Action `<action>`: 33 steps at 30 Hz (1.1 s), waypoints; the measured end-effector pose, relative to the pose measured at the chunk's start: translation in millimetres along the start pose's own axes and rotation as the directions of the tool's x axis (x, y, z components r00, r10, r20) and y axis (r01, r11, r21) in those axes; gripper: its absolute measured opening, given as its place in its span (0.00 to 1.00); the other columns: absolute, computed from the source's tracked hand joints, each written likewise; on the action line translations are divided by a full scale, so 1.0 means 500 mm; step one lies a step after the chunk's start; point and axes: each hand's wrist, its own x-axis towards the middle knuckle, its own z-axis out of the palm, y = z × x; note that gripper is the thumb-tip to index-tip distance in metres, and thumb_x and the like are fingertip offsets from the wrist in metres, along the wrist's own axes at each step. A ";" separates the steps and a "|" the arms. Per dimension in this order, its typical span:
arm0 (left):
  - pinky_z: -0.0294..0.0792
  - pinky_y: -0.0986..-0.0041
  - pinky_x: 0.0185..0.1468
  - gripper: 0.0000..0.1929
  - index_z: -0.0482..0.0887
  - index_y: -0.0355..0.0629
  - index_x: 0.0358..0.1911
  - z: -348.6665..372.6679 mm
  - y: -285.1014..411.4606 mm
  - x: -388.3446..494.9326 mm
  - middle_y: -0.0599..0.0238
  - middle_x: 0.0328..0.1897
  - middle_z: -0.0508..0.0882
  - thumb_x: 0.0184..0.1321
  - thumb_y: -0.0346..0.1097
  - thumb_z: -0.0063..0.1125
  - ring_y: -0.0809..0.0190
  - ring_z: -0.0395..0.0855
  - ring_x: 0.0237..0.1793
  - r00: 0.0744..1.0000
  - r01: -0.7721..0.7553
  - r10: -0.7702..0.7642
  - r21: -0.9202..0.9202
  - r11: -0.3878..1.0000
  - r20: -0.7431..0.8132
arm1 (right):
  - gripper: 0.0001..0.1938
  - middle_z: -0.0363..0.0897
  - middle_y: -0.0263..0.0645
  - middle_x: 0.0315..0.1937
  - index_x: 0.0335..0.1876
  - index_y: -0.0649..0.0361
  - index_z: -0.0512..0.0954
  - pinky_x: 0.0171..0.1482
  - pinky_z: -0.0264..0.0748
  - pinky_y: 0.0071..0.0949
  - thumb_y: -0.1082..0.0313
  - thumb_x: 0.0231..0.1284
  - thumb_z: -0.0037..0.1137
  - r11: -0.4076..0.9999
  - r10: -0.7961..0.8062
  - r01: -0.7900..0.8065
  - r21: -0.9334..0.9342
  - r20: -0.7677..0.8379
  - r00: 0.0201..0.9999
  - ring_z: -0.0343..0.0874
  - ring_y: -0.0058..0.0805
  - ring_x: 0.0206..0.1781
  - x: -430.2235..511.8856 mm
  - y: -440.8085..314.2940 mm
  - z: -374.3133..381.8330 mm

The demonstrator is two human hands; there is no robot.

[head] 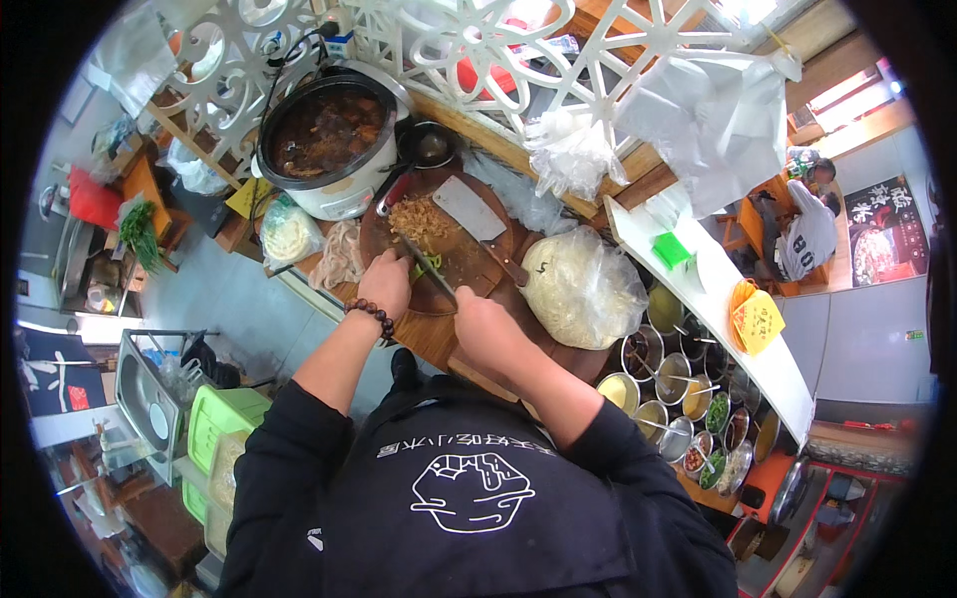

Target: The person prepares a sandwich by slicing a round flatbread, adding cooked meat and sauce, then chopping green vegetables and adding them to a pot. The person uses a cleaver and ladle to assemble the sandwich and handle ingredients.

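Note:
On a round wooden chopping board (475, 288) lie a heap of chopped brown food (421, 217) and some cut green vegetable pieces (432, 264). My right hand (478, 321) grips the handle end of a knife (428, 261), whose blade slants across the board beside the greens. My left hand (387, 280), with a beaded bracelet at the wrist, rests at the board's near left edge by the blade; its fingertips are partly hidden, and whether they hold anything is unclear. A broad cleaver (469, 209) lies flat at the board's far right, its wooden handle pointing towards a bag.
Behind the board stands a cooker (329, 134) of dark stew, with a small black pan (428, 144) beside it. A tied plastic bag of pale food (587, 288) sits right, near several metal containers of condiments (673, 377). A seated person (807, 232) is far right.

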 end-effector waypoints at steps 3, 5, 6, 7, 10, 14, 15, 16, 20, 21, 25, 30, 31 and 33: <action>0.79 0.52 0.61 0.12 0.89 0.39 0.47 0.013 -0.005 -0.008 0.47 0.51 0.84 0.61 0.26 0.58 0.39 0.84 0.57 1.000 -0.025 0.025 0.001 1.000 0.004 | 0.04 0.85 0.70 0.37 0.45 0.69 0.70 0.47 0.83 0.61 0.76 0.71 0.45 0.999 -0.033 0.033 -0.019 0.034 0.999 0.87 0.70 0.44 -0.005 0.015 0.017; 0.79 0.52 0.61 0.12 0.89 0.39 0.47 0.022 -0.022 -0.005 0.47 0.51 0.84 0.61 0.26 0.59 0.39 0.84 0.57 1.000 -0.024 0.024 -0.001 1.000 -0.007 | 0.05 0.85 0.71 0.37 0.45 0.69 0.70 0.48 0.83 0.62 0.75 0.72 0.46 1.000 0.000 -0.001 0.026 0.038 0.999 0.87 0.71 0.44 0.016 0.011 0.015; 0.79 0.52 0.61 0.12 0.89 0.39 0.47 0.009 -0.013 0.004 0.47 0.50 0.84 0.61 0.26 0.59 0.39 0.84 0.57 1.000 -0.020 0.019 -0.016 1.000 -0.010 | 0.05 0.85 0.71 0.37 0.45 0.69 0.70 0.49 0.83 0.62 0.75 0.72 0.46 0.999 0.028 -0.030 0.045 0.037 0.999 0.87 0.71 0.45 0.016 0.010 0.011; 0.79 0.53 0.61 0.13 0.89 0.39 0.47 -0.001 -0.005 0.008 0.47 0.50 0.84 0.60 0.26 0.59 0.39 0.84 0.56 1.000 -0.015 0.014 -0.031 0.999 -0.012 | 0.06 0.85 0.70 0.37 0.46 0.69 0.71 0.49 0.82 0.62 0.73 0.73 0.48 0.999 0.040 -0.042 0.034 0.056 0.998 0.86 0.71 0.45 0.013 0.015 0.013; 0.79 0.53 0.62 0.13 0.89 0.38 0.48 0.009 -0.009 -0.003 0.47 0.50 0.84 0.60 0.25 0.60 0.39 0.84 0.56 0.999 -0.019 0.018 -0.026 0.999 -0.036 | 0.09 0.85 0.69 0.38 0.48 0.69 0.71 0.50 0.80 0.62 0.69 0.75 0.52 0.998 0.055 -0.058 0.026 0.088 0.995 0.86 0.71 0.46 0.017 0.017 0.026; 0.79 0.53 0.62 0.14 0.88 0.39 0.49 0.013 -0.013 -0.018 0.47 0.52 0.84 0.59 0.27 0.63 0.40 0.83 0.56 0.997 -0.079 0.078 -0.064 0.995 -0.020 | 0.10 0.85 0.68 0.38 0.48 0.67 0.72 0.50 0.81 0.62 0.68 0.74 0.55 0.992 0.124 -0.126 0.015 0.077 0.989 0.86 0.69 0.47 0.015 0.042 0.045; 0.79 0.53 0.62 0.14 0.88 0.39 0.49 0.007 -0.017 -0.023 0.47 0.53 0.84 0.59 0.28 0.64 0.41 0.83 0.57 0.996 -0.092 0.091 -0.074 0.993 -0.014 | 0.10 0.85 0.68 0.38 0.48 0.67 0.72 0.50 0.81 0.61 0.68 0.74 0.55 0.989 0.144 -0.145 0.003 0.087 0.986 0.86 0.69 0.47 0.019 0.044 0.044; 0.79 0.55 0.62 0.15 0.89 0.40 0.50 0.003 -0.019 -0.026 0.52 0.53 0.84 0.60 0.27 0.62 0.42 0.83 0.57 0.994 -0.108 0.108 -0.050 0.993 0.006 | 0.10 0.86 0.67 0.38 0.47 0.66 0.72 0.50 0.81 0.61 0.68 0.74 0.56 0.993 0.117 -0.117 -0.002 0.060 0.991 0.86 0.69 0.47 0.022 0.053 0.034; 0.79 0.57 0.62 0.15 0.90 0.42 0.49 -0.012 -0.033 0.008 0.55 0.55 0.85 0.60 0.24 0.59 0.43 0.83 0.57 0.984 -0.169 0.164 0.068 0.983 0.067 | 0.07 0.86 0.66 0.38 0.47 0.67 0.73 0.49 0.82 0.61 0.70 0.74 0.53 0.997 0.063 -0.062 -0.041 0.032 0.997 0.87 0.67 0.46 0.020 0.044 0.023; 0.79 0.58 0.62 0.15 0.91 0.43 0.49 -0.011 -0.035 0.014 0.55 0.55 0.85 0.60 0.24 0.58 0.43 0.83 0.57 0.984 -0.169 0.163 0.088 0.982 0.071 | 0.07 0.86 0.66 0.38 0.46 0.67 0.73 0.48 0.82 0.60 0.71 0.74 0.52 0.998 0.044 -0.043 -0.044 0.032 0.999 0.87 0.67 0.45 0.023 0.028 0.020; 0.80 0.59 0.62 0.15 0.92 0.44 0.47 -0.009 -0.037 0.017 0.55 0.55 0.86 0.60 0.23 0.58 0.45 0.84 0.57 0.976 -0.216 0.214 0.088 0.972 0.040 | 0.04 0.86 0.67 0.36 0.46 0.68 0.72 0.46 0.83 0.60 0.75 0.73 0.47 0.999 0.029 -0.027 -0.042 0.038 0.999 0.87 0.68 0.43 0.023 0.008 -0.002; 0.80 0.59 0.62 0.15 0.93 0.45 0.47 -0.017 -0.035 0.024 0.54 0.52 0.87 0.59 0.24 0.58 0.45 0.84 0.56 0.983 -0.173 0.163 0.149 0.973 0.081 | 0.04 0.86 0.68 0.37 0.46 0.69 0.71 0.47 0.84 0.59 0.77 0.73 0.44 0.998 0.011 -0.004 -0.067 0.094 0.995 0.88 0.68 0.44 0.011 -0.015 -0.023; 0.80 0.59 0.62 0.15 0.93 0.44 0.47 -0.021 -0.028 0.019 0.54 0.52 0.87 0.59 0.24 0.59 0.45 0.84 0.56 0.983 -0.174 0.159 0.169 0.970 0.096 | 0.05 0.86 0.68 0.37 0.46 0.69 0.71 0.47 0.84 0.59 0.76 0.73 0.43 0.999 0.021 -0.016 -0.048 0.099 0.995 0.88 0.68 0.44 0.014 -0.007 -0.008; 0.79 0.58 0.61 0.13 0.92 0.42 0.44 -0.019 -0.038 0.017 0.53 0.50 0.87 0.58 0.23 0.58 0.45 0.84 0.56 0.984 -0.174 0.167 0.122 0.977 0.070 | 0.05 0.86 0.69 0.37 0.46 0.69 0.71 0.47 0.84 0.59 0.76 0.74 0.43 0.999 0.035 -0.033 -0.018 0.103 0.994 0.88 0.68 0.44 0.039 0.009 0.020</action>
